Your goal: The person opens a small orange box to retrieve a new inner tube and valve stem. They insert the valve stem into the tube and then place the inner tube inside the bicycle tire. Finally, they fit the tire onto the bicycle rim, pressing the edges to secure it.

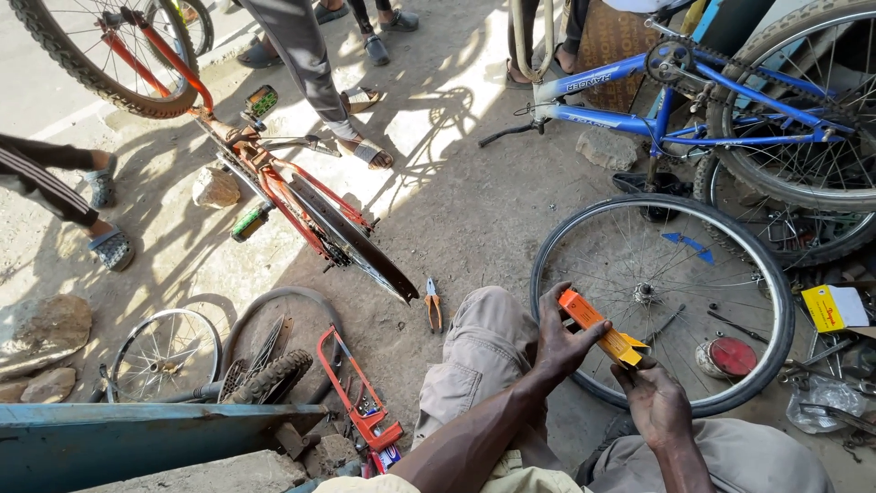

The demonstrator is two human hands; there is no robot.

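1. Both hands are gripping a small orange and yellow box (602, 327) above the knees: left hand (558, 340) is wrapping its orange end, right hand (655, 402) is pinching the yellow end.
2. Beneath it, a bare wheel (766, 274) is lying on the dirt ground (456, 210); orange-handled pliers (432, 306) are lying near the left knee.
3. A flat yellow package (826, 308) is lying beside the wheel's right rim.

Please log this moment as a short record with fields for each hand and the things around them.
left hand: holds the upper end of an orange box
right hand: fingers at the box's lower yellow flap
below box: wheel flat on the ground
near left knee: pliers
left: red bike, hacksaw
right: blue bike
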